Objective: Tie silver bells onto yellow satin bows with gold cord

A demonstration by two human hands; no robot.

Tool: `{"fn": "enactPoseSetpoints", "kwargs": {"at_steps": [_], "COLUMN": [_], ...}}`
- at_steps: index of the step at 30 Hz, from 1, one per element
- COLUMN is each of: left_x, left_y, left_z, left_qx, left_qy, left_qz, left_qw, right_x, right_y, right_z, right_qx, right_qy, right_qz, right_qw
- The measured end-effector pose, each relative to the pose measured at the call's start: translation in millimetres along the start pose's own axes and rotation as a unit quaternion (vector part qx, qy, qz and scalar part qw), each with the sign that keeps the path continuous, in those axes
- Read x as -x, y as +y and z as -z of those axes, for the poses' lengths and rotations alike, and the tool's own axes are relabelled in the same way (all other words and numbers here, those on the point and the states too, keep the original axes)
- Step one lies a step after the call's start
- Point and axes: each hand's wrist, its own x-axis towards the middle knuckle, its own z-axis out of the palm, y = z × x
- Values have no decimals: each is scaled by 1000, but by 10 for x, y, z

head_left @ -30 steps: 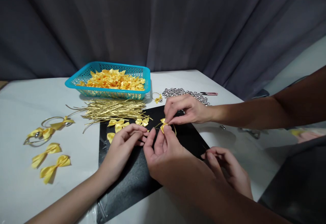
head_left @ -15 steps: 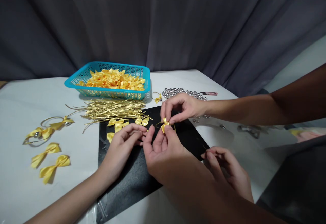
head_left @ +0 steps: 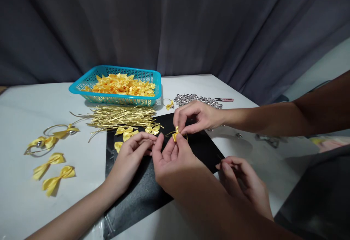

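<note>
My left hand (head_left: 133, 154) is over the left part of a black mat (head_left: 142, 192), its thumb and fingers drawn together; whatever they hold is too small to make out. Loose yellow bows (head_left: 128, 134) lie just beyond it. At the mat's right edge my right hand (head_left: 246, 185) is pinched, with a thin gold wire tip (head_left: 219, 157) showing at its fingertips. Another person's forearm partly covers that hand. Between my hands, the other person's two hands (head_left: 175, 156) grip a yellow bow (head_left: 175, 134) with gold wire around it.
A blue basket (head_left: 120, 96) of yellow bows stands at the back, behind a pile of gold wires (head_left: 123, 117). Silver bells (head_left: 191, 98) and pink-handled snippers (head_left: 225, 100) lie back right. More bows (head_left: 58, 178) and two wired bows with bells (head_left: 41, 144) are at left.
The other person's hands have shifted slightly and turned the yellow bow a little. My own hands have hardly moved.
</note>
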Motion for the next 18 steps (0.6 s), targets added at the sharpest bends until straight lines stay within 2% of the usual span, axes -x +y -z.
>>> {"fn": "enactPoseSetpoints", "kwargs": {"at_steps": [12,18], "left_x": [9,20], "left_y": [6,0], "left_z": [1,-1], "left_qx": [-2,8], "left_qy": [-1,-4], "left_qz": [0,-6], "left_qw": [1000,1000], "right_x": [-20,-7], "right_y": [-51,-65], "right_z": [-8,6], "right_qx": [-15,19], "right_qy": [13,2], "right_qz": [12,9], "right_qw": [1000,1000]}}
